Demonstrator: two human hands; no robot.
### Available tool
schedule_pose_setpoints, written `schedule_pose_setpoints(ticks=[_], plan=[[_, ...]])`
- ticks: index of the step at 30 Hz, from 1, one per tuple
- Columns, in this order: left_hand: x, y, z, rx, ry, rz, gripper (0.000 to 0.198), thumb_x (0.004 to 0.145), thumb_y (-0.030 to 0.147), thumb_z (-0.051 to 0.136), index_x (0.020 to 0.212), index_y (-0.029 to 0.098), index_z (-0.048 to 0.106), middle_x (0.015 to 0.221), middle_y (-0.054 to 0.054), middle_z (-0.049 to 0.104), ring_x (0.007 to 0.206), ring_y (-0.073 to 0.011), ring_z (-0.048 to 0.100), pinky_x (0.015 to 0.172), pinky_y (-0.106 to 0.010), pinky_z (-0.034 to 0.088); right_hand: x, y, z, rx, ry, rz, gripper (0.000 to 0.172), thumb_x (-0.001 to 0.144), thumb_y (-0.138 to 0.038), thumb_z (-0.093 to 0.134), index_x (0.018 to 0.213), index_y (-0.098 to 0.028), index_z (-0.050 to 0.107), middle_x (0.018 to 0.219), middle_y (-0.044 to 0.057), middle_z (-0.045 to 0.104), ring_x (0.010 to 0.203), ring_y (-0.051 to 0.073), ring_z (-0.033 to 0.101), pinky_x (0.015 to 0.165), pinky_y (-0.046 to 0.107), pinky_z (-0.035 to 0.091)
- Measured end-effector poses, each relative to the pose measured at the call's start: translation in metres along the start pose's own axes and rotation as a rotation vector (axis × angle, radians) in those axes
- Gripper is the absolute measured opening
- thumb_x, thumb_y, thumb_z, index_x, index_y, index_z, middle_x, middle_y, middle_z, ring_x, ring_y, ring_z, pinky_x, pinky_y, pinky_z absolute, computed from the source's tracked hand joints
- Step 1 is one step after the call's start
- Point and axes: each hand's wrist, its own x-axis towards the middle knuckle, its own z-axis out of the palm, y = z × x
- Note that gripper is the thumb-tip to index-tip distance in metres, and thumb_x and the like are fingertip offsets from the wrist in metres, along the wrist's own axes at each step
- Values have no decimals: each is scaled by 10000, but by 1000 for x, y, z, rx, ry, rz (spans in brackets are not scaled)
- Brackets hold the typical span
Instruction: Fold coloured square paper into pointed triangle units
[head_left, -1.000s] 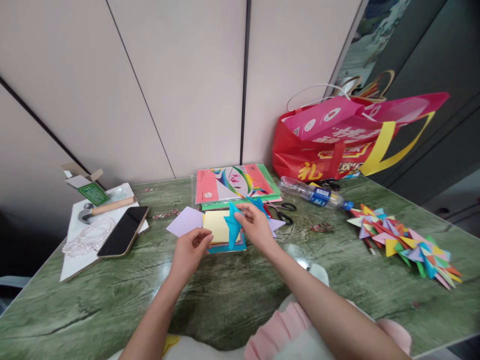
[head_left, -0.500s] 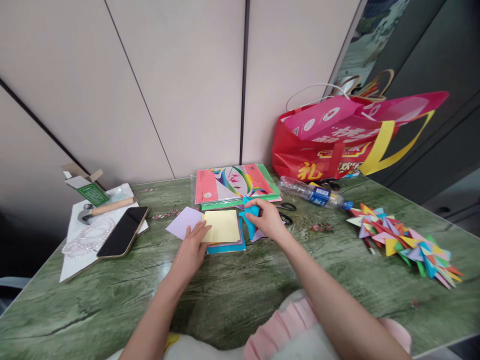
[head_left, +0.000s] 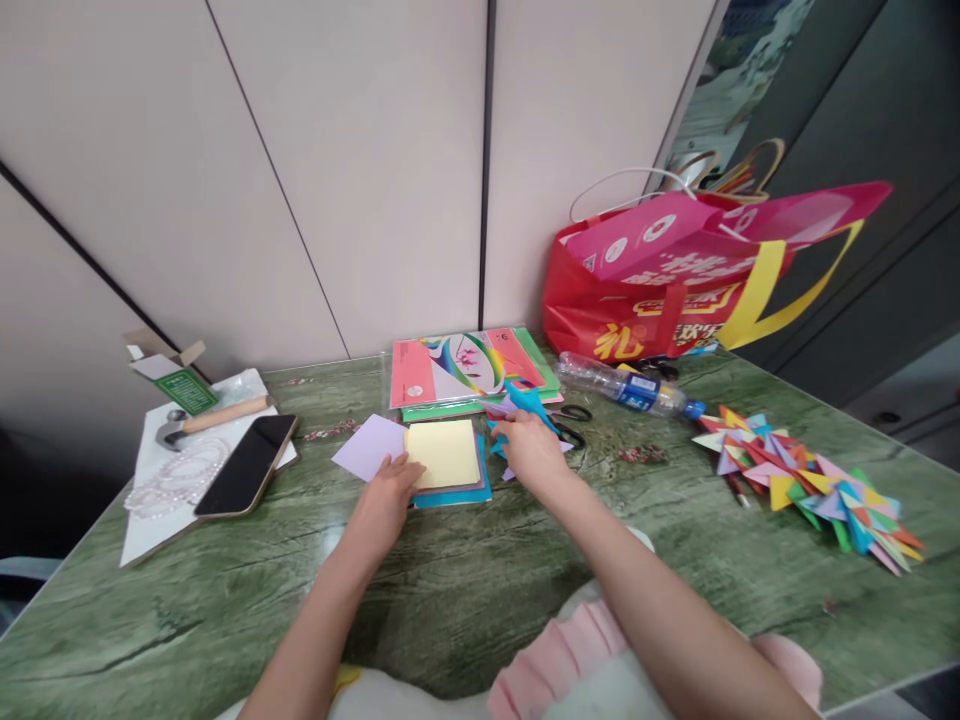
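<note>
A small stack of square paper, cream sheet point(head_left: 444, 453) on top and blue sheet point(head_left: 454, 497) at the bottom, lies on the table. My left hand point(head_left: 388, 495) rests at its left edge with fingers stretched out, touching the cream sheet and a lilac square point(head_left: 371, 447) turned cornerwise beside it. To the right, my right hand point(head_left: 534, 450) is closed at a folded blue paper piece point(head_left: 527, 399), its fingertips partly hidden. Lilac folded paper shows around that hand, by the black-handled scissors point(head_left: 576, 412).
Behind lies a coloured paper pack point(head_left: 469, 365). At right are a plastic bottle point(head_left: 637, 388), a red gift bag point(head_left: 600, 290) and a row of colourful folded paper point(head_left: 814, 480). At left are a phone point(head_left: 247, 465), a hammer point(head_left: 225, 413), beads point(head_left: 176, 475) and a small box point(head_left: 184, 388).
My right hand has moved lower, and the blue folded paper now shows further back and to the right. My left hand has shifted slightly at the stack.
</note>
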Motion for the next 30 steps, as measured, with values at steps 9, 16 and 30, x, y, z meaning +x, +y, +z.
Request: schedule_pose_setpoints(ticks=[9,16,30], plan=[[1,4,-2,51,77,-52,329,770,57,414,935,181,669,977,-118,688,923,-233,630,806,-358,483,-11,-26,11,276,65,-301,219,794,-102,518,931,-180,670,1051,92,608,981,216,518,834,318,415],[-1,8,-6,22,182,-89,268,791,105,434,914,145,669,857,-118,702,758,-211,653,696,-319,496,-20,-39,16,427,38,-517,230,784,-229,608,1005,-164,613,987,88,617,959,197,536,828,318,431],[1,10,-6,-65,230,-102,236,755,119,475,826,191,688,788,-79,719,690,-198,655,647,-285,483,-21,-41,15,243,-157,-468,240,824,-117,487,1008,-185,625,926,72,655,899,181,587,747,256,403]])
